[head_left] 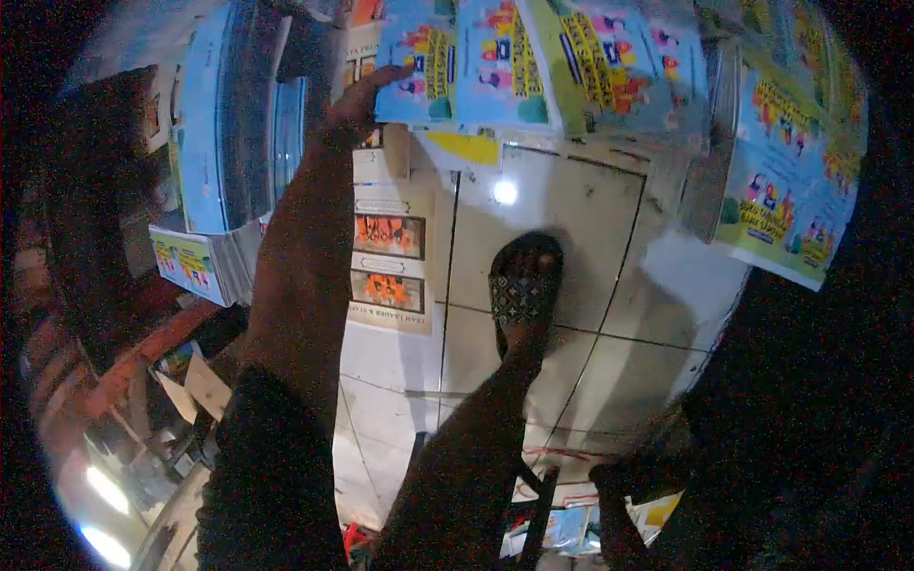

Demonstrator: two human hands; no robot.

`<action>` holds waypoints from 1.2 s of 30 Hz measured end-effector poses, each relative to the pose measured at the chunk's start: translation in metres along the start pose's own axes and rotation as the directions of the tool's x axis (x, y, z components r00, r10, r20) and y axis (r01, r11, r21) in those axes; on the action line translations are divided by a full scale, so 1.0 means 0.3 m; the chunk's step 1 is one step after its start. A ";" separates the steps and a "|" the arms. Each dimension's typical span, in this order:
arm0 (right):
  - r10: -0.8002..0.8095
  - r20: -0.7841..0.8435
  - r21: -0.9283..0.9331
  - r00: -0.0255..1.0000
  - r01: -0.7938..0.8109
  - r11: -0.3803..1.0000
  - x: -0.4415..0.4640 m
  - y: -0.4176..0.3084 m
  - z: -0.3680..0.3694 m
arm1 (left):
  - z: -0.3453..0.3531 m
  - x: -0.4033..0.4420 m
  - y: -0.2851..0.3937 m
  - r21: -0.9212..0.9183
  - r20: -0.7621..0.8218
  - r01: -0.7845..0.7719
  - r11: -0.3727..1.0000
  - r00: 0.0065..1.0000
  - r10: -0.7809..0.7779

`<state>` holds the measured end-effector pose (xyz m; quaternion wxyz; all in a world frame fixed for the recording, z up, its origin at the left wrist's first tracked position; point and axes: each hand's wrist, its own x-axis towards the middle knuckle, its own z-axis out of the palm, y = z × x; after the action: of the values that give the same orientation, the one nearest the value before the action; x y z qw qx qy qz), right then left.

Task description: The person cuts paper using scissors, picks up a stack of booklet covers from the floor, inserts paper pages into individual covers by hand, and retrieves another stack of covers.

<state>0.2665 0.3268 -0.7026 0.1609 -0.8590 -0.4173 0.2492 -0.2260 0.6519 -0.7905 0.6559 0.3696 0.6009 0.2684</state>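
My left hand (360, 103) reaches in from the left, at the left edge of blue and yellow printed sheets (495, 71). A finger or thumb lies across their top side, and the other fingers are hidden or too dark to make out; the hand appears closed on that edge. The sheets show colourful cartoon figures and spread across the top of the view. My right hand is out of sight.
A tall stack of blue booklets (211, 124) stands at the left, above a smaller stack (195, 262). More printed sheets (776, 195) hang at the right. An orange-pictured poster (388, 257) lies on the tiled floor (590, 219), beside a foot in a patterned sandal (522, 295).
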 end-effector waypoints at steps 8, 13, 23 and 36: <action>0.212 -0.251 -0.051 0.944 -0.232 0.971 -0.535 0.232 -0.458 | -0.029 -0.129 0.112 0.155 -0.210 0.079 0.985 0.977 -0.045; 0.311 -0.493 -0.009 0.813 -0.362 0.932 -0.911 0.390 -0.785 | 0.095 -0.598 0.166 0.118 -0.430 0.015 0.993 0.902 0.038; 0.302 -0.816 0.261 0.492 -0.152 0.953 -1.577 0.639 -1.275 | 0.394 -1.883 0.351 0.037 -0.305 -0.074 0.997 0.949 0.082; -0.069 -0.563 0.483 0.823 0.396 0.781 -2.021 0.198 -1.604 | 1.169 -2.719 1.050 0.146 0.984 -0.971 -0.187 0.124 0.128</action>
<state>0.2552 -0.2250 -0.1569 0.5515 -0.7412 -0.3689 0.1020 0.0401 0.1290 -0.0535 0.2163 0.9761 0.0027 0.0183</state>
